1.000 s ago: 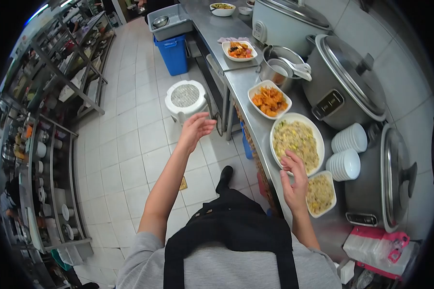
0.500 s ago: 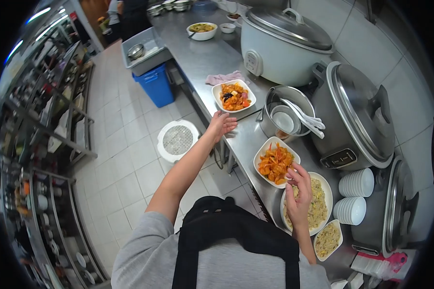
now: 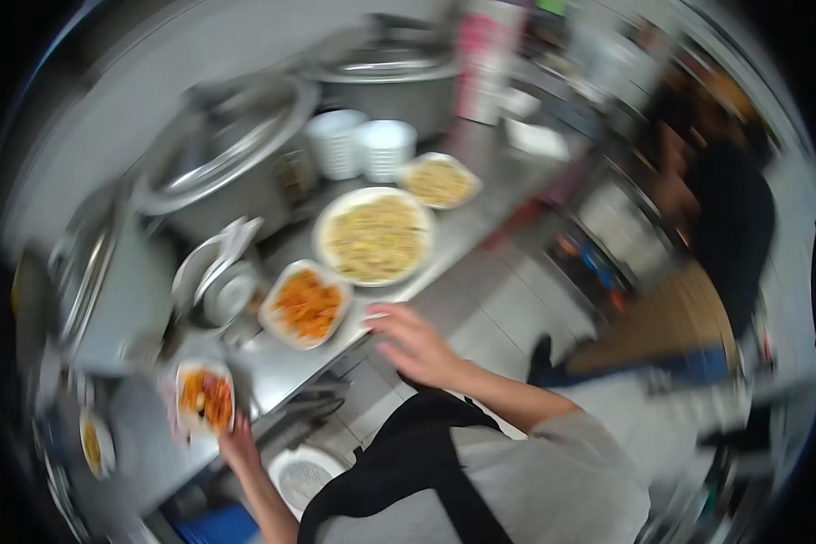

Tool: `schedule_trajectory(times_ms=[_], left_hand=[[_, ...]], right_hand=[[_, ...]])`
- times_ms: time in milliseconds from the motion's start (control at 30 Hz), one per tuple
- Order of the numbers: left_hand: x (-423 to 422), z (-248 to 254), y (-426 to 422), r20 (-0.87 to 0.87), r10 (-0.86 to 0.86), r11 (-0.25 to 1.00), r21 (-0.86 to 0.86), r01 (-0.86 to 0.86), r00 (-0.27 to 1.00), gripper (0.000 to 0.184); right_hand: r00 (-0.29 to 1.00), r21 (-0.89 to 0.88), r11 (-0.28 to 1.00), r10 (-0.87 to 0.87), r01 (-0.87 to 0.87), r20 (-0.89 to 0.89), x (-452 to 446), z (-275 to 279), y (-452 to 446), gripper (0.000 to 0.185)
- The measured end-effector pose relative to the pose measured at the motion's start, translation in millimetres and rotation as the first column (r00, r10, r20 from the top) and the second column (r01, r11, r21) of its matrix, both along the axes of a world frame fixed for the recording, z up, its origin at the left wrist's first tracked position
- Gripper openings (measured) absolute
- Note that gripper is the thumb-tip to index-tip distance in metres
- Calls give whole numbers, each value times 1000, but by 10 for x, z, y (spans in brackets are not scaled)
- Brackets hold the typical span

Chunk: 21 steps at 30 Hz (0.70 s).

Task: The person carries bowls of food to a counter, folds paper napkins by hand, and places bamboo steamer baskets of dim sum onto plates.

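At the lower left, my left hand (image 3: 236,444) is on the near corner of a small white bowl (image 3: 205,397) of orange and red food, its fingers closed at the rim and blurred. My right hand (image 3: 412,343) is empty with fingers apart, over the counter's front edge. Just left of it stands a white bowl of orange shredded food (image 3: 306,306). Behind it are a large round dish of fried rice (image 3: 376,238) and a smaller rice bowl (image 3: 439,181).
Rice cookers (image 3: 231,154) line the wall behind stacked white bowls (image 3: 386,150). A metal pot (image 3: 218,281) holds white spoons. Below the counter (image 3: 290,374) stands a white stool (image 3: 304,476). Another person (image 3: 725,227) bends at the right.
The view has swung toward the right, bringing another person into sight. My left hand has reached the small bowl of orange and red food and closed at its rim. My right hand is now off the rice dish.
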<state>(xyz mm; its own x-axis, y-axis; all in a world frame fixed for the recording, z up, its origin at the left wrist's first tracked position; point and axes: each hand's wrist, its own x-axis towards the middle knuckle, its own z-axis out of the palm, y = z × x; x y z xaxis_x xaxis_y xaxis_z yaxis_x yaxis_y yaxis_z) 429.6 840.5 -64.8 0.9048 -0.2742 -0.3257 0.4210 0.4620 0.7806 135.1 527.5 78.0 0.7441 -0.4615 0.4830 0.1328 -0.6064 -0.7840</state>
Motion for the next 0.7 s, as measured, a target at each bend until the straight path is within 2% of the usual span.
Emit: schedule_trajectory(times_ms=[33,67,133,167,200,233,300,333,367,400,433,500,567,633,700], left_hand=[[-136,16,105,34,-58,996,72,55,998,43],[-305,-293,143,76,-124,991,55,120,989,39],[-547,10,278,138,-324,931,222,290,936,41],[-776,272,231,58,-273,926,288,246,960,43],[-1005,477,184,66,-350,886,348,307,934,39],[-1205,613,130,71,-422,839,407,360,904,36],[-1531,783,28,26,-595,723,453,521,803,37],[-1756,826,-62,-4,-653,672,457,582,757,40],[-1822,715,-137,-72,-723,589,456,667,687,49],[-1997,671,-247,-103,-797,493,458,740,595,50],[-2241,673,-384,-134,-859,390,456,800,495,50],[-2837,688,-616,-109,-953,208,437,875,282,49],[-3426,574,-830,-60,-998,-22,401,916,3,47],[-4123,472,-977,-64,-982,-189,430,883,-179,47],[-4886,355,-1083,-94,-933,-351,450,821,-347,49]], right_hand=[[1000,-5,1000,-13,13,-21,-128,-43,117,30],[999,59,998,-3,6,-40,-335,-311,223,30],[1000,90,996,6,-6,-2,-423,-522,460,30],[999,219,975,26,-33,34,-460,-607,582,29],[996,339,938,53,-74,72,-497,-705,695,30],[997,336,940,28,-52,76,-517,-810,773,30],[998,556,831,38,-7,-44,-584,-1028,907,39],[1000,625,781,-3,10,-12,-641,-1171,941,53],[999,633,773,-49,39,-2,-814,-1221,976,53],[994,867,495,-65,-49,93,-1021,-1242,989,57],[975,971,162,-112,-175,194,-1244,-1215,998,62],[958,969,189,-207,-158,197,-1918,-1176,1087,65],[884,951,242,-379,-190,273,-2690,-1145,1269,63],[823,964,266,-549,9,144,-3440,-1533,1443,61],[681,969,240,-720,63,134,-4230,-1562,1790,61]])
